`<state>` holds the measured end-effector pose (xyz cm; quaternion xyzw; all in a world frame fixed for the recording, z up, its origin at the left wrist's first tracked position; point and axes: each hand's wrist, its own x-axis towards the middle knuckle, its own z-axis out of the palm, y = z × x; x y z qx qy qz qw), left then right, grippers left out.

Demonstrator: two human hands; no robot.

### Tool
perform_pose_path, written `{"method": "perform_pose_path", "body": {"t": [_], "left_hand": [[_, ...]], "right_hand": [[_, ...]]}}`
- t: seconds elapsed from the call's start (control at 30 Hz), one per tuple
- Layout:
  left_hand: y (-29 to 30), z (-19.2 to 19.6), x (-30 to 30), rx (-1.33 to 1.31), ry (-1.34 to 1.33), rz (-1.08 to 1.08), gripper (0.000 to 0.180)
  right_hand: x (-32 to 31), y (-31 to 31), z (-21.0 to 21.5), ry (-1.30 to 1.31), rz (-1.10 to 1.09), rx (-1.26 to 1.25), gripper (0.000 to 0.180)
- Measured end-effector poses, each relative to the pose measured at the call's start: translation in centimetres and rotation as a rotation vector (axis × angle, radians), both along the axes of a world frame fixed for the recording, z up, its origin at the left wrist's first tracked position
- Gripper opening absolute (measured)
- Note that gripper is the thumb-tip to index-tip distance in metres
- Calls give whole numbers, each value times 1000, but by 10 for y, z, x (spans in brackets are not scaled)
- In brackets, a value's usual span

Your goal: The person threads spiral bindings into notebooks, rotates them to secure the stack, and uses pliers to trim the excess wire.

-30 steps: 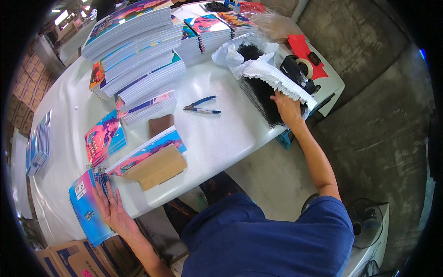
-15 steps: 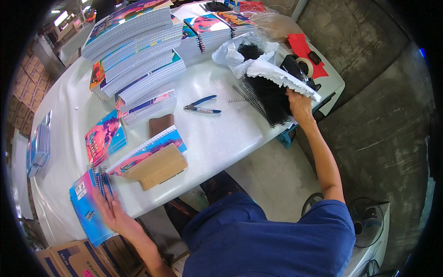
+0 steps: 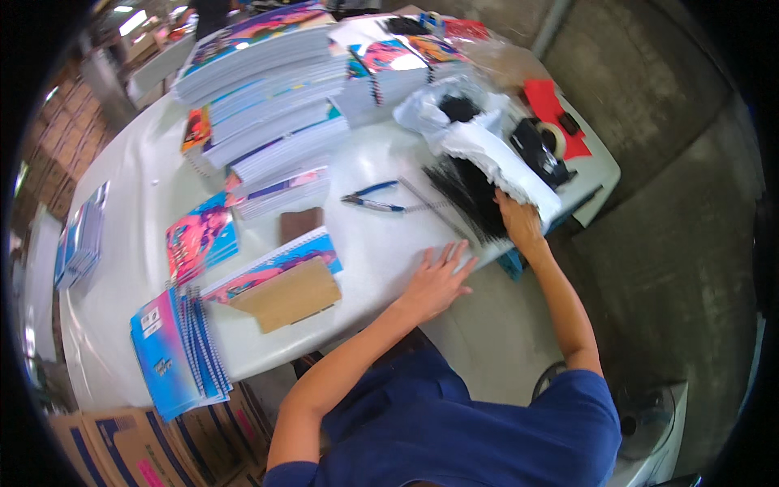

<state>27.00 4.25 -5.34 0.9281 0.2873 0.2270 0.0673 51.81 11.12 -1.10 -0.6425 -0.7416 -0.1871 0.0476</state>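
My left hand (image 3: 436,286) lies palm down at the table's front edge, fingers spread, holding nothing. Its fingertips are close to the loose ends of several black spiral binding coils (image 3: 466,193). These coils spill out of a crumpled white wrapper (image 3: 513,172). My right hand (image 3: 519,222) is at the right side of this bundle, fingers curled on the coils under the wrapper's edge; its fingertips are partly hidden. Blue-handled pliers (image 3: 375,200) rest left of the bundle. At the table's left front, blue and pink spiral notebooks (image 3: 172,349) lie stacked, overhanging the edge.
Tall stacks of notebooks (image 3: 268,97) fill the back left. A folded brown cardboard piece (image 3: 290,296) stands before an illustrated notebook cover (image 3: 243,280). A tape dispenser (image 3: 537,150) and red sheet (image 3: 560,122) are at the right. Cardboard boxes (image 3: 130,442) stand below, and a fan (image 3: 649,418) at right.
My left hand has left the stacked notebooks and moved right to the table edge near the coils. My right hand has shifted slightly inward on the bundle, and some coils now reach toward the pliers.
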Motion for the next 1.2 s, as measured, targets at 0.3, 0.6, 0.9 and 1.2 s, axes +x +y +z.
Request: {"method": "perform_pose_path", "body": {"t": [0.3,0.6,0.9,1.2], "left_hand": [[44,-30,38,83,-67,124,68],[46,-30,39,47,-72,111,67],[48,-19,37,-52,-18,73,66],[45,-19,36,-100,-113,99,55]], "right_hand": [[4,2,46,149,-174,-105,27],[51,-7,27,123,-115,189,40],[43,-4,41,-145,-89,344,43],[-14,-19,40,190,140,129,7]]}}
